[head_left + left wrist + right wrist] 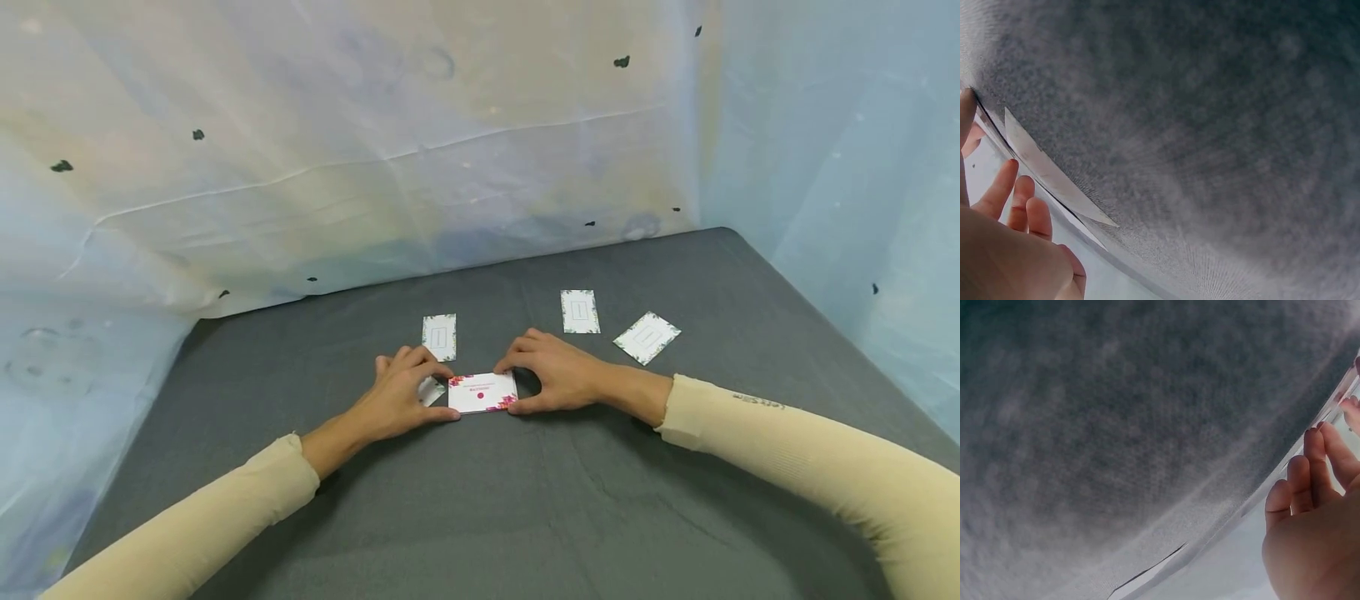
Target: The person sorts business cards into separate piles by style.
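Note:
Between both hands is a white card (482,393) with pink and red flowers at two corners and a red dot in its middle. My left hand (401,396) holds its left end, thumb at the near corner and forefinger at the far one. At the opposite end, my right hand (558,372) pinches the card's corners the same way. A white card with a leafy border (430,391) lies partly hidden under the left hand. Just beyond the left fingers is another leafy-bordered card (439,337). The wrist views show the fingers curved close over the cloth.
Two more leafy-bordered cards lie beyond the right hand, an upright one (580,312) and a slanted one (647,337). Dark grey cloth (480,508) covers the table. Pale patterned sheets (420,167) hang behind it and along the sides.

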Motion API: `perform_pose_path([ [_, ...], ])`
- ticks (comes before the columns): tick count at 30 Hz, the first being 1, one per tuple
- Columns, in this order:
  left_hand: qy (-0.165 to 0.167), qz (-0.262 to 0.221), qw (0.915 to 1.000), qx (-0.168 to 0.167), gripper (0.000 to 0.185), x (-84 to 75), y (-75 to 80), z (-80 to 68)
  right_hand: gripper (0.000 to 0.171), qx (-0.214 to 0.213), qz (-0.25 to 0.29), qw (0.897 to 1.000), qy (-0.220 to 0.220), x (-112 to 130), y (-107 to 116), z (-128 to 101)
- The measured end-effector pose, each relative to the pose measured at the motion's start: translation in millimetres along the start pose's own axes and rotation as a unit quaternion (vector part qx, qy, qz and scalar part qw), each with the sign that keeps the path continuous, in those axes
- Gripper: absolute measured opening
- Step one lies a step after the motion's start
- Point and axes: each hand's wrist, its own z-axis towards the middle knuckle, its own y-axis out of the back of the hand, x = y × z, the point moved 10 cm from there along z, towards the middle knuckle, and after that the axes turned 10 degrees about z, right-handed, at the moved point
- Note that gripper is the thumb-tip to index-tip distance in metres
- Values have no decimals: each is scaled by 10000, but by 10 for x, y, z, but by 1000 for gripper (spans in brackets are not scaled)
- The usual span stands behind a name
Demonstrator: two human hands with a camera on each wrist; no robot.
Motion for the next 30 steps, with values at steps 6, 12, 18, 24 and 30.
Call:
perform_pose_path([
  [6,7,30,10000,74,52,-8,-2,-5,51,-55,44,10000,26,4,3,0],
  [12,-18,48,9999,100,54,-18,-17,-16,51,-26,73,9999,72,10,-12,-2],
  [18,-37,-9,9999,121,55,-22,-44,4,50,-70,46,10000,13,-21,8,-29],
  [24,2,50,9999,126,53,-12,-53,6,51,-39,-1,10000,28,-27,-2,-29],
  [30,-25,90,9999,64,52,-14,-36,1,50,-54,45,10000,6,-21,-3,-23],
])
